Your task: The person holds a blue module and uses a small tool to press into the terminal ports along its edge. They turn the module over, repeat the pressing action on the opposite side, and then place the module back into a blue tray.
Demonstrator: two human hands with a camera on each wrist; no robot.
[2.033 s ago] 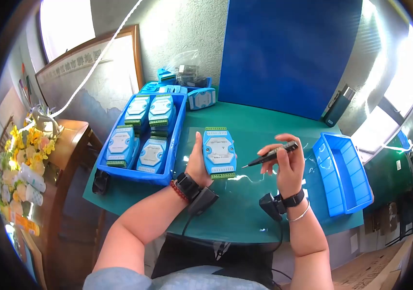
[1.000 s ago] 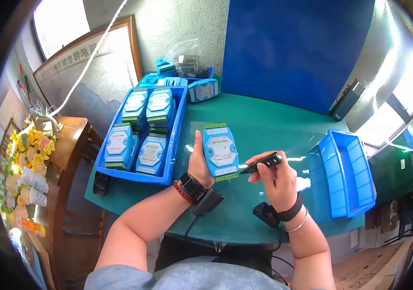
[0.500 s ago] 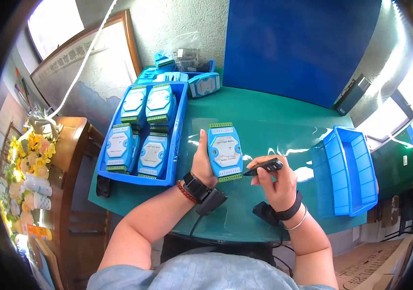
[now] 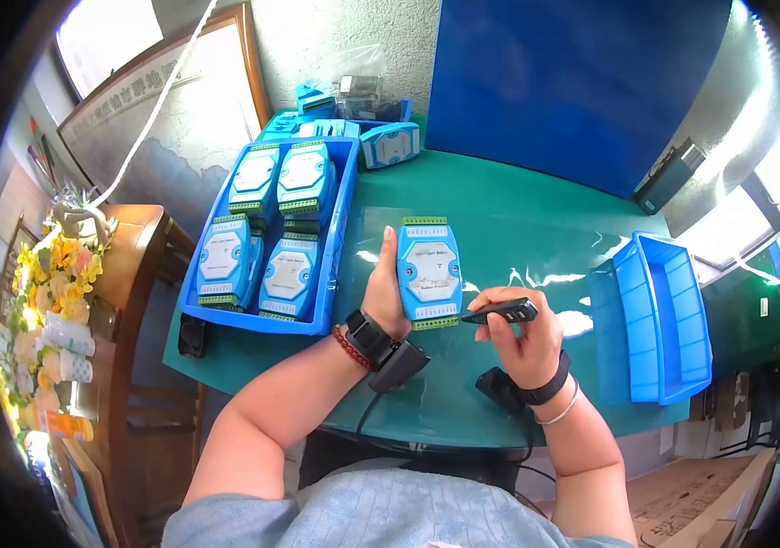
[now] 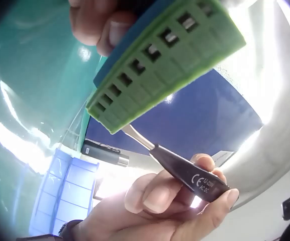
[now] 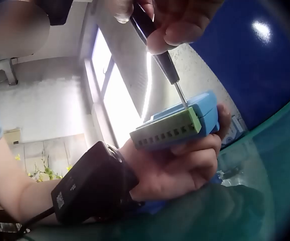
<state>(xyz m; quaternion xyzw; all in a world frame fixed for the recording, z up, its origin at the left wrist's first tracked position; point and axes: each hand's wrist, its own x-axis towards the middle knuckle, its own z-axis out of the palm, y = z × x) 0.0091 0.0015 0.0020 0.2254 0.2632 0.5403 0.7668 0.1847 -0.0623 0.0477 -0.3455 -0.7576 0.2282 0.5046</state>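
A blue module point(image 4: 431, 269) with green terminal strips at both ends lies in my left hand point(image 4: 384, 297), whose fingers curl behind it, above the table. My right hand point(image 4: 525, 342) pinches a black screwdriver point(image 4: 510, 312) between thumb and fingers, its tip at the module's lower right corner. In the right wrist view the metal shaft point(image 6: 181, 95) meets the top of the green terminal strip point(image 6: 167, 129) near one end. The left wrist view shows the shaft point(image 5: 139, 136) reaching the far end of the strip point(image 5: 160, 60), its exact tip hidden.
A blue bin point(image 4: 307, 315) with several similar modules stands at the left, more parts and a plastic bag point(image 4: 358, 84) behind it. Another blue bin point(image 4: 667, 315) stands at the right. A blue panel point(image 4: 573, 91) and a dark bottle point(image 4: 668, 178) are at the back.
My right hand has moved left with the screwdriver, its tip now at the module's lower edge. My left hand still holds the module, slightly further right and more upright. The view has shifted slightly.
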